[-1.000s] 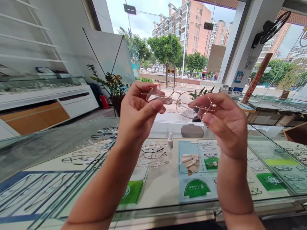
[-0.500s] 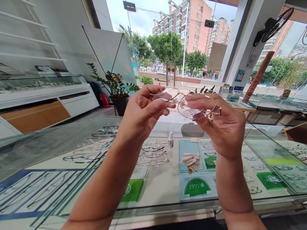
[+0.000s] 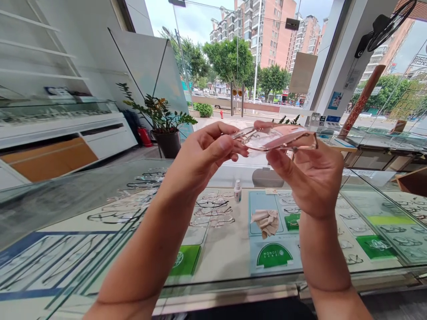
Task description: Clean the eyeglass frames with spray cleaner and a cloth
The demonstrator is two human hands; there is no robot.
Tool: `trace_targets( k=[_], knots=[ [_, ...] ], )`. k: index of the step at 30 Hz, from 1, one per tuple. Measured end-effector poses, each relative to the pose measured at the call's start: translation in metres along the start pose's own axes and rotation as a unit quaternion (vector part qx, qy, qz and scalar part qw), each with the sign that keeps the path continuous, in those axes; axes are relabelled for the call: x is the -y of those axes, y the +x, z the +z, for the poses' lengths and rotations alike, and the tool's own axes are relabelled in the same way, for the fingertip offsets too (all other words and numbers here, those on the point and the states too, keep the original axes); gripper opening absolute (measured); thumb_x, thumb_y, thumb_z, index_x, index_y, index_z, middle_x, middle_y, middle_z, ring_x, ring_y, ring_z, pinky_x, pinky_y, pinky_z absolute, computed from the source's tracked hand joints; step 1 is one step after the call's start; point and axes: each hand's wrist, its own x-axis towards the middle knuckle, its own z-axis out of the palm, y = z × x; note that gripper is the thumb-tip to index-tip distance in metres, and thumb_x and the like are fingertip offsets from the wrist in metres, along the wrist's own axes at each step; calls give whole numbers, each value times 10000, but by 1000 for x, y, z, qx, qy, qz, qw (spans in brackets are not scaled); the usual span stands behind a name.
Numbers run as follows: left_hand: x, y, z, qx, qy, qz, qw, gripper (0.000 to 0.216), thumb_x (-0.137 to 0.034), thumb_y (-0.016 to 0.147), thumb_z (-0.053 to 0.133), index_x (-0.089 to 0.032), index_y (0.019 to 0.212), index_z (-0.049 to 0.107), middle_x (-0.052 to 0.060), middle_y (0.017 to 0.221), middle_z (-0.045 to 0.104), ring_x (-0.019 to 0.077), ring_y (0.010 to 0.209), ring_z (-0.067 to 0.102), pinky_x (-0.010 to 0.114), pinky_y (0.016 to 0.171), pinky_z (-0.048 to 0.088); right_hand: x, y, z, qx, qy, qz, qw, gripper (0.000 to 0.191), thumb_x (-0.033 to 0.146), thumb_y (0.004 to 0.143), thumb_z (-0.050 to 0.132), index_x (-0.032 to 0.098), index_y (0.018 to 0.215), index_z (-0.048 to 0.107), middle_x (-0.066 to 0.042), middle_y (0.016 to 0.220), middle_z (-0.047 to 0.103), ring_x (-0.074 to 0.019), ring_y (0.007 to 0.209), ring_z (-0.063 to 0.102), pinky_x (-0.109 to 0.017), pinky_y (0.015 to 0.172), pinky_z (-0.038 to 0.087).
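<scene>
I hold a pair of thin gold-rimmed glasses [image 3: 276, 137] with clear lenses up at chest height, above a glass display counter [image 3: 233, 280]. My left hand [image 3: 207, 155] pinches the left side of the frame between thumb and fingers. My right hand [image 3: 310, 171] grips the right side, thumb under the lens and fingers curled over the top. The glasses lie tilted almost flat, lenses seen nearly edge-on.
Under the counter glass lie several pairs of glasses [image 3: 210, 211], a small white dropper bottle [image 3: 237, 191], a crumpled beige cloth [image 3: 267, 221] and green cards [image 3: 274, 255]. A potted plant [image 3: 160, 120] stands behind the counter, more cases at the right.
The glasses have tipped from facing me to lying nearly flat and have moved slightly right. Both hands kept their hold and turned with the frame.
</scene>
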Motion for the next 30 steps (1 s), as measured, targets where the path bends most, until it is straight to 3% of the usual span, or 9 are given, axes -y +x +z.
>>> trace_targets(
  k=[6,11,18,21,25,30],
  knots=[
    [1,1,0,31,4,-24,999,497,-637,731,838,-190,923,739,83,807,766,220,742,728,349,640,554,10,0,-6,23,-74,81,994,101,437,949,697,371,1007,748,-1,1168,758,-289,1208,702,-465,917,632],
    [2,3,-2,101,2,-19,995,442,-641,777,804,-206,840,751,73,819,777,185,710,696,316,595,509,12,-1,-6,8,-44,64,997,97,461,944,698,388,991,742,11,1180,753,-307,1232,694,-487,929,628],
    [-1,0,-1,148,4,-11,989,485,-669,813,762,-190,877,722,58,848,773,163,717,692,294,611,514,4,0,2,7,11,23,1000,101,410,960,689,363,1027,749,-1,1236,754,-303,1294,667,-488,957,619],
    [-2,1,0,147,14,-12,989,434,-607,883,724,-177,856,674,45,847,770,134,707,686,271,622,509,0,1,6,-7,82,-5,997,91,377,918,749,387,1006,770,26,1150,784,-299,1211,713,-481,914,624],
    [-4,0,1,146,20,-7,989,440,-600,913,691,-166,855,649,55,865,768,127,704,679,277,645,525,2,2,7,-23,87,8,996,97,394,871,796,390,967,780,24,1038,797,-296,1087,747,-480,886,620],
    [-5,-2,4,108,69,-6,992,571,-736,844,676,-167,850,648,68,849,752,139,699,675,291,624,543,11,-1,2,-5,5,52,999,122,477,912,732,368,964,745,14,1203,775,-303,1226,702,-487,958,611]
  ],
)
